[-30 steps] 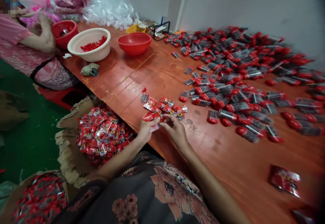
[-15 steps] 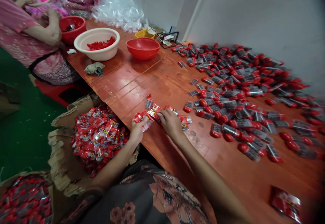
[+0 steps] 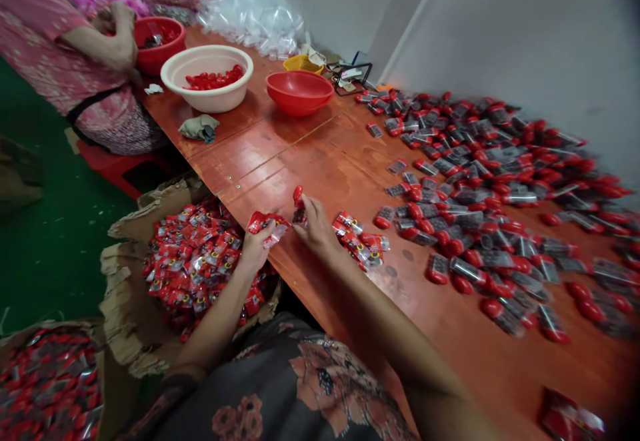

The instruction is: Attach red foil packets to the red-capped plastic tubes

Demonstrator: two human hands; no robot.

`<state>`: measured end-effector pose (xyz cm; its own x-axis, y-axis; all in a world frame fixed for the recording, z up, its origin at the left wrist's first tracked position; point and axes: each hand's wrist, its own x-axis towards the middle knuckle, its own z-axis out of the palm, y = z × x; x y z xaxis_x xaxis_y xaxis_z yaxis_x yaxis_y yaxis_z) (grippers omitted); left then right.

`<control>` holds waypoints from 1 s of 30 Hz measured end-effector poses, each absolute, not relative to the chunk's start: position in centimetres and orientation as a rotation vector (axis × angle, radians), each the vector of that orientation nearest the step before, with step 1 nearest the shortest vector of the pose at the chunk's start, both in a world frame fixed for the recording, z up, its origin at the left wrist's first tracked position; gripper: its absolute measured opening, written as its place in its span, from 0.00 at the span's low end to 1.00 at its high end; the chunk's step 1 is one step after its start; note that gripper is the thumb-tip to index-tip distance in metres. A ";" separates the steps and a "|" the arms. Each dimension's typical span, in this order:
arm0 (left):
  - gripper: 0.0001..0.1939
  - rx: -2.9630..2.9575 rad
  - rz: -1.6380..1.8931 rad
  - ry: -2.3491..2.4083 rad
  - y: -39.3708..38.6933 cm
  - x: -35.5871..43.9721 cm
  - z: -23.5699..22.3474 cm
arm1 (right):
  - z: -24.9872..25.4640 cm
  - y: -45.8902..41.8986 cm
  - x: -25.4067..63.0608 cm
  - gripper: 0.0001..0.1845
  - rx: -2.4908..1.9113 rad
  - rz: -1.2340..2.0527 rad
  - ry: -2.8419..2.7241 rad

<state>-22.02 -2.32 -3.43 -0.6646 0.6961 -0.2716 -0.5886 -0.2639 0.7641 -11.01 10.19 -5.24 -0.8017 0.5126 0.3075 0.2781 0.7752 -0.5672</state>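
My left hand grips a red foil packet at the table's near edge, above the open cardboard box. My right hand pinches a small red-capped clear packet with dark contents, and part of it is hidden by my fingers. Just right of that hand lies a small heap of red foil packets. Farther right, a wide spread of red-capped clear packets covers the orange-red wooden table. A cardboard box under my hands is full of red foil packets.
A second box of red packets sits at lower left. A co-worker in a pink top works at the left, by a red bowl, a white basin and another red bowl. Clear plastic is piled behind.
My hands have moved apart: the left now holds a foil packet nearer the box, and the right has lifted a red-capped packet. The view has shifted, so the table appears moved to the right.
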 end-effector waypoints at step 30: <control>0.21 0.899 1.036 1.025 0.8 -4.8 1.5 | 4.0 2.1 13.6 0.51 -0.854 0.213 -2.546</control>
<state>-4.82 0.76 1.46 0.1732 0.9576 -0.2302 -0.2399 0.2677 0.9332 13.57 2.13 4.01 -0.7105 0.6041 0.3610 0.5356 0.7969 -0.2793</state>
